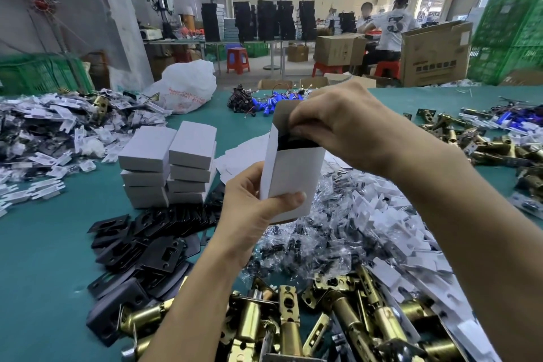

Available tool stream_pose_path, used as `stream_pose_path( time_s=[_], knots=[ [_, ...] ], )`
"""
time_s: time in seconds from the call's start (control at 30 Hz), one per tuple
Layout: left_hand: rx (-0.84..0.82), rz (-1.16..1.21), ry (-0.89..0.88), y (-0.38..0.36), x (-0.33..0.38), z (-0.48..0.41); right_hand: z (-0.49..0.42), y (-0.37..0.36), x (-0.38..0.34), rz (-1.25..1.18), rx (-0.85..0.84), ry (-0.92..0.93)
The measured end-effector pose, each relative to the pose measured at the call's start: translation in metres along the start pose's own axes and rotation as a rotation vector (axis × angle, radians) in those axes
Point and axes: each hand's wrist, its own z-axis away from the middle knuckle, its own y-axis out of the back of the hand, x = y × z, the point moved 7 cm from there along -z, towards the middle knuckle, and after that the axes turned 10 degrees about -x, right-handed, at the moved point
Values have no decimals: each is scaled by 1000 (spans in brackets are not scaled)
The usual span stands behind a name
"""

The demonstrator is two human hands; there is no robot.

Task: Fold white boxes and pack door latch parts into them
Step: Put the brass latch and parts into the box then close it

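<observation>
Dozens of latches [291, 320] lie heaped at the near edge of the table [44, 258], with black plates [152, 247] to their left and a drift of bagged parts [352, 214] just beyond. Above these the left hand [252, 209] grips the lower end of the box [293, 173], thumb across its front, holding it upright and off the table. The top is open and something dark sits in the mouth; which part it is, I cannot tell. The right hand [338, 123] curls over that mouth, fingertips pinching the raised flap [282, 109]. To close it well, seat the contents below the rim, keep the left grip low so the walls stay square, then tuck the flap in straight. Two stacks [170, 167] of closed boxes stand further in, left of centre.
</observation>
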Motion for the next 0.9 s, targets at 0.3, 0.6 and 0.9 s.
stream_pose_path(
  time_s=[0.3, 0.6, 0.9],
  knots=[
    [25, -40, -32, 0, 2, 1, -6, -9, 4, -6, -131, -43],
    [66, -30, -23, 4, -1, 0, -2, -4, 6, -65, -55, -114],
    [248, 120, -10, 16, 0, 3, 39, -81, 53, -130, -385, -488]
  ],
)
